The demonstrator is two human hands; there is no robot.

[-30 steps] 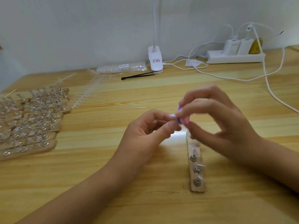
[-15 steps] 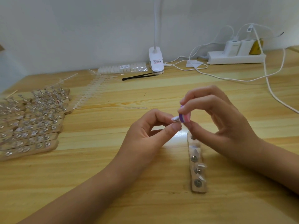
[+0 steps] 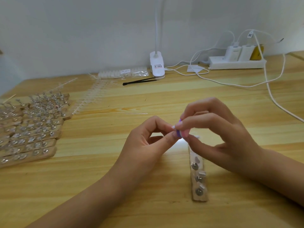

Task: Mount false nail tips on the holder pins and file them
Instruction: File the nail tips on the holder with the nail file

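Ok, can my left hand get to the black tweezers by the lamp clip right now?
Probably yes: only bare tabletop lies between the left hand and the black tweezers. But it is pinching a nail tip, so it would have to free its fingers first.

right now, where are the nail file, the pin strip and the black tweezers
nail file (image 3: 179,134): head view, the purple part of its side.
pin strip (image 3: 199,198): head view, bare wood at its near end.
black tweezers (image 3: 139,81): head view, middle of the arms.
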